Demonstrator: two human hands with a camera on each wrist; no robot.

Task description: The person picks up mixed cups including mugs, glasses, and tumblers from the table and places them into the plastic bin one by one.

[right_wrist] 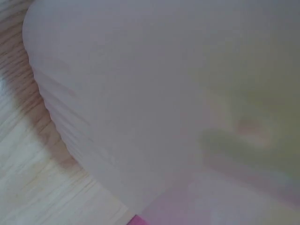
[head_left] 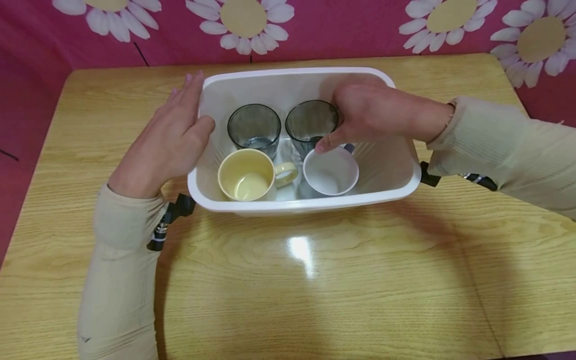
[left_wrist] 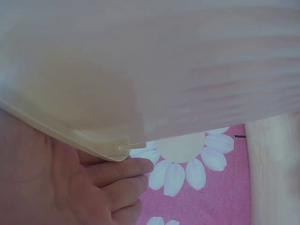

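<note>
A white plastic tub (head_left: 297, 205) holds two dark-tinted glasses and two mugs. My left hand (head_left: 171, 135) grips the tub's left rim, its thumb bent over the edge and its fingers along the outside. Inside, my right hand (head_left: 366, 110) holds the right-hand tinted glass (head_left: 311, 120) from its right side, thumb in front; the other fingers are mostly hidden. The thumb tip overlaps the rim of a white mug (head_left: 330, 172). A yellow mug (head_left: 247, 175) sits front left, handle pointing right. Behind it stands the left tinted glass (head_left: 254, 127).
The tub stands near the far edge of a wood-grain table (head_left: 279, 290). A pink cloth with white daisies (head_left: 243, 20) hangs behind. In the right wrist view, the tub's translucent wall (right_wrist: 122, 93) fills most of the picture.
</note>
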